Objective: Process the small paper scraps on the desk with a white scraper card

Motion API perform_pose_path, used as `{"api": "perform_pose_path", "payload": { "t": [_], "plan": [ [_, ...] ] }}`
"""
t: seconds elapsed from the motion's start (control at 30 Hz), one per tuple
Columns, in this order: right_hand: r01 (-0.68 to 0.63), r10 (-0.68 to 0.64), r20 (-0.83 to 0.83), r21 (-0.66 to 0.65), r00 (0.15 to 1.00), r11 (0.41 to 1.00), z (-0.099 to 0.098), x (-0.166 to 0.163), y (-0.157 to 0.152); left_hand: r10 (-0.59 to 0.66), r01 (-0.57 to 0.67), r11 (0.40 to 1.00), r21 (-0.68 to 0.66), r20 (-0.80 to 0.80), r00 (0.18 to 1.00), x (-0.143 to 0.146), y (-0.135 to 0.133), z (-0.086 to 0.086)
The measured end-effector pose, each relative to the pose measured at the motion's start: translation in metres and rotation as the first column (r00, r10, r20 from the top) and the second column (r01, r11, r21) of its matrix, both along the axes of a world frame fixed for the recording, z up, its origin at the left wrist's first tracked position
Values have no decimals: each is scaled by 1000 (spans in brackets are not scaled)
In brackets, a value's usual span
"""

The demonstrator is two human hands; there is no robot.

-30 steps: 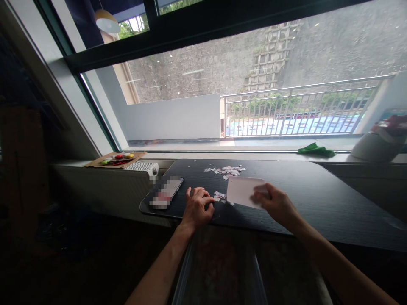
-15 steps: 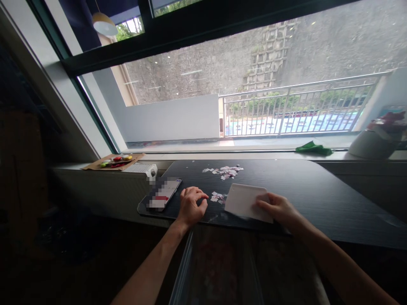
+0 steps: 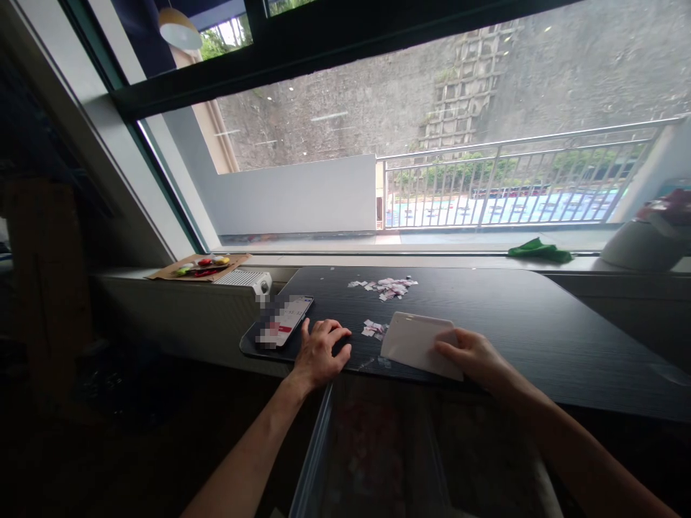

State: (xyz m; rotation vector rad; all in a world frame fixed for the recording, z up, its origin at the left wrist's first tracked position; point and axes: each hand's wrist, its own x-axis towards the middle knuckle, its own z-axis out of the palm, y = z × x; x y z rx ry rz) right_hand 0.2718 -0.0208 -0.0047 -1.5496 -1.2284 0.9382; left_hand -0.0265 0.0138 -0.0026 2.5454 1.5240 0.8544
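My right hand (image 3: 468, 354) grips the right edge of a white flat plastic scraper (image 3: 413, 341), thumb on top. The scraper is tilted above the near edge of the dark table (image 3: 486, 306). Just left of it lies a small cluster of paper scraps (image 3: 373, 329), partly hidden behind the scraper. Farther back is a larger pile of pale paper scraps (image 3: 389, 288). My left hand (image 3: 322, 352) rests at the table's near edge, fingers apart and curved, holding nothing. Beside it on the left lies a phone (image 3: 287, 321) with a lit screen.
A radiator (image 3: 245, 284) stands left of the table, with colourful items on a brown board (image 3: 162, 272) beyond it. On the window sill lie a green cloth (image 3: 540, 250) and a whitish rounded container (image 3: 640, 241). A large window is behind the table.
My left hand's fingers have spread a little, and the hand has shifted slightly left. The right hand keeps the scraper in nearly the same place. The view has shifted slightly.
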Motion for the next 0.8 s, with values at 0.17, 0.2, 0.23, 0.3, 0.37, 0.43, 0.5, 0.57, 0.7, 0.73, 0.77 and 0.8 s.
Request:
{"api": "perform_pose_path", "payload": {
  "t": [0.17,0.2,0.23,0.3,0.37,0.43,0.5,0.57,0.7,0.73,0.77,0.8],
  "plan": [
    [-48,46,-65,-19,997,999,0,0,-8,-6,6,1000,26,-10,1000,1,0,-1],
    [-56,54,-78,-25,995,998,0,0,-9,-5,6,1000,28,-11,1000,0,0,-1],
    [-62,59,-91,-31,994,998,0,0,-9,-5,5,1000,30,-12,1000,0,0,-1],
    [-62,57,-107,-43,993,997,2,-1,-10,-3,4,1000,30,-13,1000,0,0,-2],
    [-66,58,-130,-57,990,996,6,-2,-12,-1,1,999,32,-16,1000,0,1,-2],
    [-94,81,-168,-76,982,993,12,-4,-16,2,-2,999,34,-20,1000,0,1,-2],
    [-129,113,-181,-80,977,988,19,-9,-25,5,-4,999,34,-22,1000,1,1,-2],
    [-151,147,-120,-22,982,988,26,-15,-37,5,-4,999,35,-23,1000,1,0,-2],
    [-207,169,195,190,966,960,35,-18,-60,9,-8,999,47,-25,1000,1,0,-2],
    [-196,127,273,241,953,951,36,-15,-61,10,-9,999,49,-25,1000,1,0,-2],
    [-150,46,332,295,942,944,37,-10,-60,11,-9,999,48,-26,1000,1,-1,-2],
    [-81,-56,367,348,928,934,36,-2,-56,10,-8,999,44,-27,1000,1,-1,-1]
  ]
}}
